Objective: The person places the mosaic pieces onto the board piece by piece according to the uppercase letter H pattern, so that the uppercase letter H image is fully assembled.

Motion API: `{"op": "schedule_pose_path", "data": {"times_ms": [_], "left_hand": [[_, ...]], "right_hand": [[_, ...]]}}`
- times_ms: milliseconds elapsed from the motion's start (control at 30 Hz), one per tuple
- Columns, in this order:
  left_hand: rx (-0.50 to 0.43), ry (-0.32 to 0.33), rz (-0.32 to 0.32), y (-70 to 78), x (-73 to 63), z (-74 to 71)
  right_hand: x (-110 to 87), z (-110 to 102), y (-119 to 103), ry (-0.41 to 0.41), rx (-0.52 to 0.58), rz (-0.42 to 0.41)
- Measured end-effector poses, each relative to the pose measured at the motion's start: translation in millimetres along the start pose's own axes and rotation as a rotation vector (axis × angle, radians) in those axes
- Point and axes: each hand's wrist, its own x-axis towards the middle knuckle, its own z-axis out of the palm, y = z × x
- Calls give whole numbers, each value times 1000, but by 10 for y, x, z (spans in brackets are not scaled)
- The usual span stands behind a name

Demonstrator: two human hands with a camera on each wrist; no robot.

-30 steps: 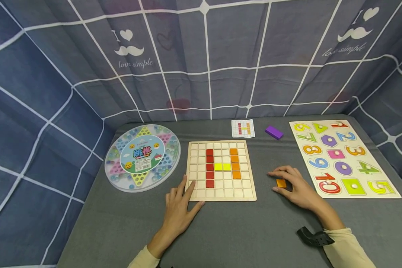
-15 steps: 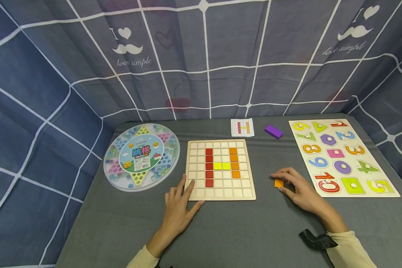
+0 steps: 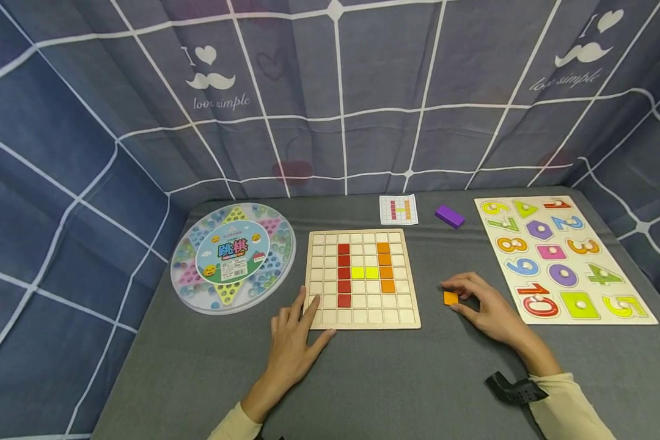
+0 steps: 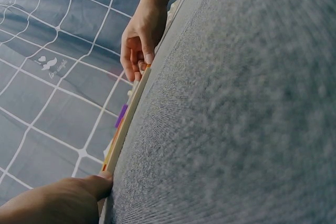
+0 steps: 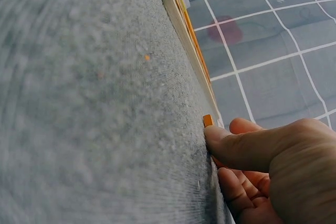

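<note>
A wooden grid board [image 3: 365, 318] lies on the table with a red column of tiles [image 3: 344, 273], two yellow-green tiles [image 3: 365, 273] and an orange column [image 3: 385, 272]. My left hand [image 3: 294, 342] rests at the board's lower left corner, fingers spread, the thumb along the front edge, as the left wrist view also shows. To the right of the board, my right hand [image 3: 484, 308] pinches a loose orange tile [image 3: 450, 297] between thumb and fingers. In the right wrist view, the orange tile [image 5: 208, 120] pokes out past the thumb tip.
Behind the board lie a pattern card [image 3: 398, 210] and a purple block [image 3: 450, 217]. A round Chinese checkers case [image 3: 233, 256] stands to the left. On the right is a number puzzle board [image 3: 561, 263], close to my right hand. A patterned curtain [image 3: 382, 73] hangs behind the table.
The orange tile has shifted left, toward the board, and now sits at my right thumb and fingertips rather than between the spread fingers. My left hand has stayed at the board's corner.
</note>
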Motion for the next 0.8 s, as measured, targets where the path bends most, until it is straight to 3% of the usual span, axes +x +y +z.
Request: {"op": "schedule_pose_path", "data": {"times_ms": [800], "left_hand": [[4, 4, 1, -6, 2, 9]], "right_hand": [[66, 18, -40, 9, 7, -11]]}}
